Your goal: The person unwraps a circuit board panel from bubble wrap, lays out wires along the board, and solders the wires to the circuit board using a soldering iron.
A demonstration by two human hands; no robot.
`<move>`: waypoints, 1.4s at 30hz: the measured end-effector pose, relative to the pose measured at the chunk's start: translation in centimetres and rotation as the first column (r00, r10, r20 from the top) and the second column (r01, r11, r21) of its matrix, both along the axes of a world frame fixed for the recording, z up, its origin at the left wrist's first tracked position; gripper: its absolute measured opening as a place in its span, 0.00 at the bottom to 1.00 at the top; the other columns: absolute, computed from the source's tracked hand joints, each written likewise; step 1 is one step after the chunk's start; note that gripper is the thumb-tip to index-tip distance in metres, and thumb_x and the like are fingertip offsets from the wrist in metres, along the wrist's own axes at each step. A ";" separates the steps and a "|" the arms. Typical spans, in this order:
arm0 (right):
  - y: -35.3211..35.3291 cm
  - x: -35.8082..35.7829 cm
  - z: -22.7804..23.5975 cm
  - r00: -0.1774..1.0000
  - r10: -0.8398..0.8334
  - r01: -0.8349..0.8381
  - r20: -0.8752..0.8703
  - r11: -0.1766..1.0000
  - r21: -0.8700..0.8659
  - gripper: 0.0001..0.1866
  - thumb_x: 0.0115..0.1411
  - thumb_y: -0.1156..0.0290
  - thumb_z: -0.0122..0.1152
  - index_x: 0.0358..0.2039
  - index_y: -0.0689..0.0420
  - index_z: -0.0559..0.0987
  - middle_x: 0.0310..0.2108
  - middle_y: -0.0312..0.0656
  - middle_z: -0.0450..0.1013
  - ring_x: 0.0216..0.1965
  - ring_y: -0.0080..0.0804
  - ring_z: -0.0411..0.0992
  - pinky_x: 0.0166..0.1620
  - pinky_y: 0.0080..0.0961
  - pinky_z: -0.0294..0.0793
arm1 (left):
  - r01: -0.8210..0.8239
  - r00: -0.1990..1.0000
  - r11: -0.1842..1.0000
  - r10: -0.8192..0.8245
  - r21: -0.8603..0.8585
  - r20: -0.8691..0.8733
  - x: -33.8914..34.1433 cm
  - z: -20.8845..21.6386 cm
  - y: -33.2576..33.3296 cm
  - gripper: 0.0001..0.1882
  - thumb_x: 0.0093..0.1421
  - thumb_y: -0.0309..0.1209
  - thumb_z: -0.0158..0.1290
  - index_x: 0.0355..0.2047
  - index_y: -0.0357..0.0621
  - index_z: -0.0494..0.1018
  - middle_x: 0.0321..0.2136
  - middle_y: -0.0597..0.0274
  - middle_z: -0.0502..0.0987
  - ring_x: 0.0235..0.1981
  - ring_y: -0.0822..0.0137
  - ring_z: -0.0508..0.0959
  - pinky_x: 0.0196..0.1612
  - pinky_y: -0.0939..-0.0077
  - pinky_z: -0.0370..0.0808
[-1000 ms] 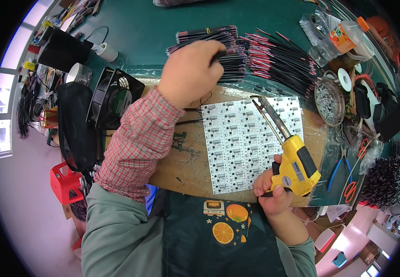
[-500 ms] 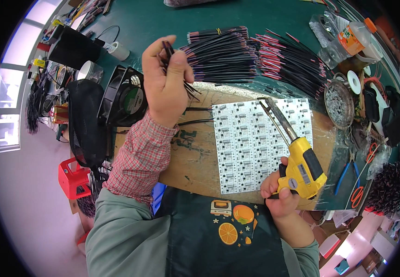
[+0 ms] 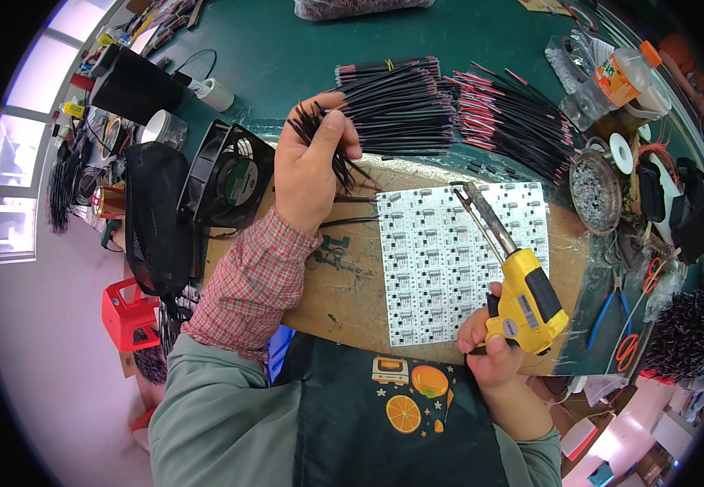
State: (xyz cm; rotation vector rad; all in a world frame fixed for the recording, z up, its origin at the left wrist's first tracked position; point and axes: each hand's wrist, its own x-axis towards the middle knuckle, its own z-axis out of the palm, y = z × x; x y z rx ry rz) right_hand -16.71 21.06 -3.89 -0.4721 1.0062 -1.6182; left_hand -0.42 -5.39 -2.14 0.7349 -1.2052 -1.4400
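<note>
My left hand (image 3: 310, 174) is closed round a bunch of short black wires (image 3: 310, 122), raised at the left end of a pile of black wires (image 3: 405, 109). In my right hand (image 3: 492, 349) is a yellow trigger-grip soldering gun (image 3: 531, 304), fingers wrapped round its handle. Its metal tip (image 3: 464, 191) points up and away, over a white panel of small circuit boards (image 3: 417, 268). Two black wires (image 3: 356, 220) stick out from the panel's left edge. That panel lies on a brown board (image 3: 328, 292) in front of me.
Black wires with red ends (image 3: 514, 122) lie at the far right of the pile. A black fan (image 3: 230, 178) stands left of my left hand. To the right are a round dish of grey bits (image 3: 596, 187), a plastic bottle (image 3: 624, 77), blue-handled pliers (image 3: 608, 316) and orange-handled scissors (image 3: 628, 349).
My left hand has moved a little right and nearer, and its bunch of wires now looks thicker. The soldering gun has shifted only slightly.
</note>
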 end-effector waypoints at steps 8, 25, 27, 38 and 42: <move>0.1 0.0 -0.4 1.000 0.008 -0.008 0.001 1.000 -0.020 0.41 0.54 0.58 0.70 0.61 0.61 0.59 0.23 0.35 0.64 0.22 0.25 0.63 0.25 0.22 0.67 | 0.031 0.993 0.949 0.008 -0.314 0.120 -0.1 0.1 0.1 0.13 0.68 0.27 0.48 0.51 0.36 0.67 0.31 0.60 0.74 0.31 0.73 0.72 0.38 0.78 0.71; 0.7 0.0 0.4 0.993 0.121 -0.120 -0.014 0.990 0.081 0.44 0.52 0.55 0.72 0.62 0.58 0.59 0.24 0.34 0.63 0.22 0.24 0.63 0.26 0.21 0.66 | 0.520 0.545 0.702 0.167 -0.487 0.822 4.4 2.7 6.0 0.18 0.44 0.16 0.54 0.38 0.42 0.77 0.29 0.55 0.76 0.29 0.54 0.77 0.32 0.68 0.76; 1.1 -0.1 0.4 0.988 0.152 -0.154 0.025 0.981 0.118 0.45 0.50 0.54 0.73 0.62 0.58 0.59 0.24 0.34 0.63 0.22 0.24 0.62 0.26 0.21 0.65 | 0.515 0.486 0.748 0.148 -0.420 0.861 5.3 1.8 7.2 0.19 0.42 0.16 0.54 0.37 0.42 0.77 0.29 0.55 0.76 0.29 0.54 0.78 0.31 0.66 0.75; 3.1 -0.6 0.3 0.873 0.417 -0.355 -0.252 0.899 0.258 0.15 0.53 0.65 0.67 0.36 0.57 0.73 0.25 0.34 0.70 0.26 0.25 0.69 0.28 0.24 0.68 | 0.556 0.465 0.671 0.238 -0.490 0.853 5.2 -1.0 7.2 0.19 0.40 0.19 0.56 0.37 0.44 0.78 0.31 0.59 0.76 0.31 0.57 0.78 0.32 0.65 0.74; 3.1 -0.2 -0.1 0.925 0.363 -0.320 -0.113 0.904 0.282 0.09 0.54 0.68 0.66 0.32 0.57 0.76 0.25 0.36 0.72 0.25 0.28 0.70 0.29 0.24 0.69 | 0.556 0.487 0.659 0.235 -0.506 0.841 4.9 -1.4 6.9 0.19 0.41 0.19 0.56 0.37 0.43 0.77 0.31 0.59 0.75 0.31 0.57 0.77 0.33 0.66 0.74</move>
